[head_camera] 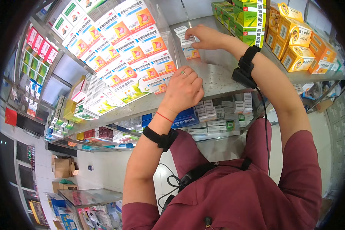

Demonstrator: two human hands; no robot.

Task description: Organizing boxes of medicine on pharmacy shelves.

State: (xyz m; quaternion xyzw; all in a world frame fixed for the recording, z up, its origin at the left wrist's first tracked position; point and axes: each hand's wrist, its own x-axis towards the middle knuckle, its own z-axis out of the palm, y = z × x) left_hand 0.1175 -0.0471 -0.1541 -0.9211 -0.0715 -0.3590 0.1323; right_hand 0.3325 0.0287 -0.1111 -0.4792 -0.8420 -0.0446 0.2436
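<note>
My right hand [199,37] rests its fingers on the top of a small white and orange medicine carton [191,51], which stands on the metal shelf [215,72] with more such cartons behind it. Nearer to me, my left hand [186,88] is curled over the shelf's front part, a ring on one finger. Whether anything lies inside its fingers cannot be seen. Just left of it rises a tall stack of white and orange capsule cartons [133,47] with stomach pictures. Black straps with small devices circle both wrists.
Green cartons [248,23] and yellow cartons [297,56] are stacked at the right. A blue carton [185,118] and many small white boxes [208,110] fill the shelf below. A black cable [265,115] hangs from the right wrist. A glass-topped cabinet [92,197] stands at lower left.
</note>
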